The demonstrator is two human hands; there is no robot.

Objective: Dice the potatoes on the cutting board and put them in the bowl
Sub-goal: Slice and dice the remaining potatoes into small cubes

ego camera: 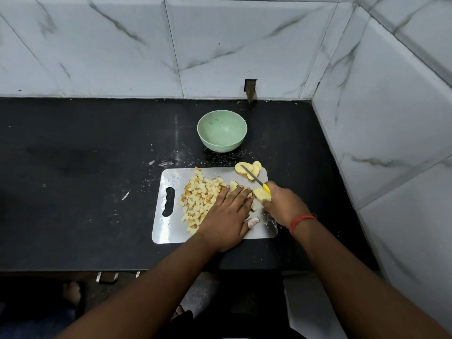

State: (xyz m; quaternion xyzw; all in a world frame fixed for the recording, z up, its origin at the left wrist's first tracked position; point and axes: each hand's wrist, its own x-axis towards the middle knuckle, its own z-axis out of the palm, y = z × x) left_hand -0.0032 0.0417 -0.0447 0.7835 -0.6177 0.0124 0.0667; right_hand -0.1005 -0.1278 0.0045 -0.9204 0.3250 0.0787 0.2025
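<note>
The left hand [228,211] lies flat, fingers straight, on the cutting board [171,231] against the cubes [199,196]. The right hand [283,204] grips the knife [254,178] and a potato piece [261,194] — slices [249,170] lie beyond its knuckles. Best to keep the blade clear of the left fingertips. The bowl [222,134] sits beyond both hands with open bench [85,155] left of it; the wall crowds the right.
</note>
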